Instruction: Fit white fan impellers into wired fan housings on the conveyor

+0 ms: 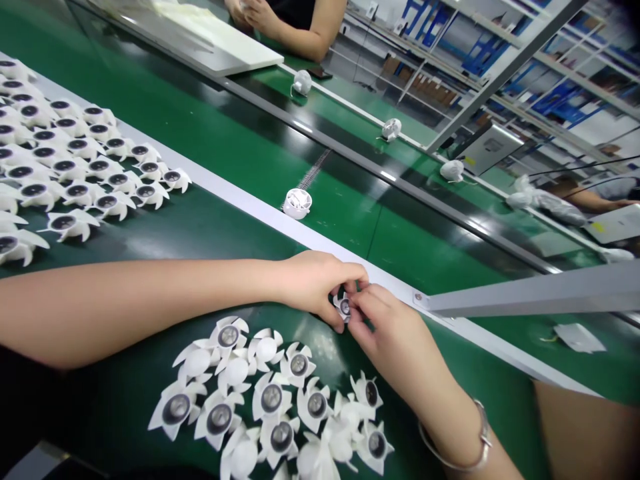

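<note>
Fan impeller (344, 306), one, left hand (315, 283), right hand (390, 333)

The small impeller (344, 306) is mostly hidden by fingers of the left hand (313, 283) and right hand (387, 330); the impeller pile (270, 400) runs off the bottom edge; the impeller rows (75, 167) off the left; a co-worker's arms (305, 37) are cut at the top.

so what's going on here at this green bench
A person pinches one small white impeller between left hand and right hand, over the green bench. A loose pile of impellers lies just below the hands, and neat rows of impellers sit at far left. A white fan housing lies on the belt beyond, where another person's arm rests on the far side.
</note>
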`<action>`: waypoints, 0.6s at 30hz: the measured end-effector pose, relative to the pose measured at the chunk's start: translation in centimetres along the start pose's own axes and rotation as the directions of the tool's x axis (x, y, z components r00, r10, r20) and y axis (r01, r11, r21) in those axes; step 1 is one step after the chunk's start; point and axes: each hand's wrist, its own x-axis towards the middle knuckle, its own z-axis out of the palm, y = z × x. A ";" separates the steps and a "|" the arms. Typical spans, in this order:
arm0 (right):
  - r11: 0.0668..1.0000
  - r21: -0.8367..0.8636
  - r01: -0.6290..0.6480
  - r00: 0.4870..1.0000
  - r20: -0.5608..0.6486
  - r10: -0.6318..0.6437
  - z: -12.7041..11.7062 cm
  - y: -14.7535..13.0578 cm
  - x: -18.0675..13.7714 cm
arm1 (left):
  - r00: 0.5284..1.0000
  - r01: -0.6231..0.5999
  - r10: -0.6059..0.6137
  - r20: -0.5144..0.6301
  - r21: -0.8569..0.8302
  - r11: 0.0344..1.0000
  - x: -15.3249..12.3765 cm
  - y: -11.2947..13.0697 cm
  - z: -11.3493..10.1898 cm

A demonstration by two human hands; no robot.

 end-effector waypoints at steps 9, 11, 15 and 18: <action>0.947 -0.319 0.046 0.997 -0.048 -0.064 0.5 -1.2 -0.2 | 1.000 0.011 -0.012 0.022 0.032 0.999 0.0 0.2 -0.3; 0.938 -0.342 0.060 0.994 -0.065 -0.087 0.5 -1.2 -0.2 | 1.000 0.003 -0.003 0.008 0.028 1.000 0.0 0.1 -0.2; 0.914 -0.390 0.112 0.986 -0.073 -0.152 0.4 -1.5 -0.3 | 1.000 -0.007 0.007 -0.008 0.009 1.000 0.0 -0.2 0.2; 0.878 -0.449 0.166 0.972 -0.076 -0.223 0.2 -2.0 -0.8 | 1.000 -0.019 0.019 -0.013 -0.018 1.000 0.0 -0.4 0.4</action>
